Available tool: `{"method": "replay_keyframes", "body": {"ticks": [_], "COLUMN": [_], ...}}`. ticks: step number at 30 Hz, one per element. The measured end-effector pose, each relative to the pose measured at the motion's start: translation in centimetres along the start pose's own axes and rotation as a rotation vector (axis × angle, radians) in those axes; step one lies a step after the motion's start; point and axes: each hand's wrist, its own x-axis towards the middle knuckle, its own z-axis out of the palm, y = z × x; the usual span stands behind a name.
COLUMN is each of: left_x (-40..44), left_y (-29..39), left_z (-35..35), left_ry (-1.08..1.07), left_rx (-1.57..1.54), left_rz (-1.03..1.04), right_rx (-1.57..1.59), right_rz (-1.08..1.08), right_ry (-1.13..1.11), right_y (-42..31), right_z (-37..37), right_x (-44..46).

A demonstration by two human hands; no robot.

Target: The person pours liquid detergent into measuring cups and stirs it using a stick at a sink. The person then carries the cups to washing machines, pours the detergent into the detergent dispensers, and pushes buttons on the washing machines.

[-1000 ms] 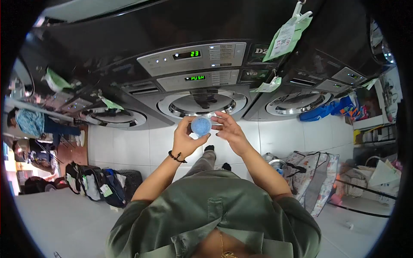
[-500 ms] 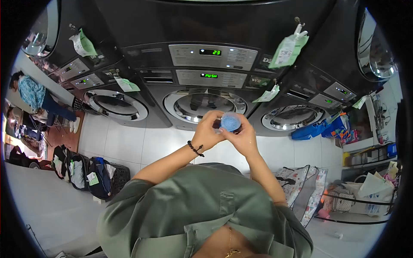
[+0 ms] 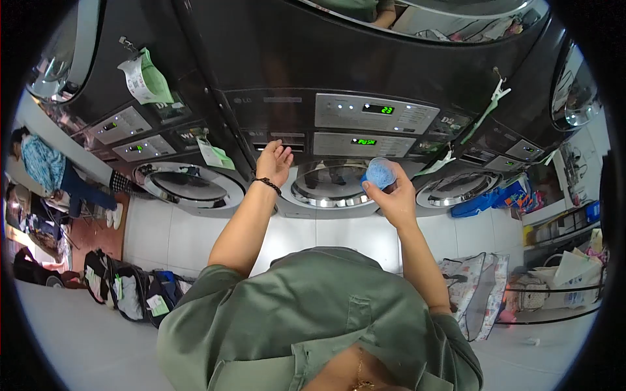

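My right hand (image 3: 399,199) is closed round a small clear cup (image 3: 380,173) of blue granules, held tilted in front of the middle washer's round door (image 3: 332,182). On the left, my left hand (image 3: 274,164) holds nothing; its palm is turned up and its fingers are apart, slightly curled. Those fingertips are at the detergent drawer (image 3: 295,141) of the same washer; whether they touch it I cannot tell. To the right of the drawer is a control panel (image 3: 362,144) with a green "PUSH" display. A black bead bracelet (image 3: 267,185) circles my left wrist.
An upper panel (image 3: 378,112) reads 23. Green tags (image 3: 145,78) hang from the machines. Clothes-filled baskets (image 3: 127,290) stand on the floor at left, a patterned bag (image 3: 476,293) at right. Blue bags (image 3: 473,203) lie beside the right washer. Another person (image 3: 49,163) stands far left.
My left hand has come away from the cup and moved left and up to the drawer. The cup stays in my right hand, now further right. The view has shifted.
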Motion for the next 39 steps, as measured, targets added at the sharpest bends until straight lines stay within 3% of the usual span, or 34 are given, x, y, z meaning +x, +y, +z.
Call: {"method": "replay_keyframes", "body": {"ticks": [2, 6, 12, 16, 22, 27, 39], "left_x": [0.3, 1.9, 1.8, -4.6, -9.6, -10.8, -10.5], "left_y": [1.7, 2.2, 1.5, 0.1, 0.9, 0.8, 0.8], "left_z": [0.9, -0.4, -2.1, -5.1, -12.0, -14.0, -13.8], "left_ry": [0.035, -0.15, -0.246, -0.193, -0.428, -0.567, -0.498], "left_rx": [-0.074, -0.194, -0.057, 0.048, 0.142, 0.198, 0.256], "left_rz": [-0.038, -0.093, -0.035, 0.027, -0.179, -0.194, -0.232], "right_rx": [-0.017, -0.089, -0.27, -0.391, -0.614, -0.751, -1.067], "right_rz": [-0.038, -0.009, -0.104, -0.168, -0.271, -0.309, -0.351], "right_ry": [0.016, -0.009, -0.025, -0.088, -0.18, -0.255, -0.366], "right_y": [-1.0, -1.9, -3.9, -5.8, -6.3, -3.8, -1.5], "right_z": [1.9, 4.9, 9.7, 13.0, 16.8, 19.2, 21.3], "right_x": [0.4, 1.5, 3.9, 5.4, 6.4, 6.6, 7.5]}}
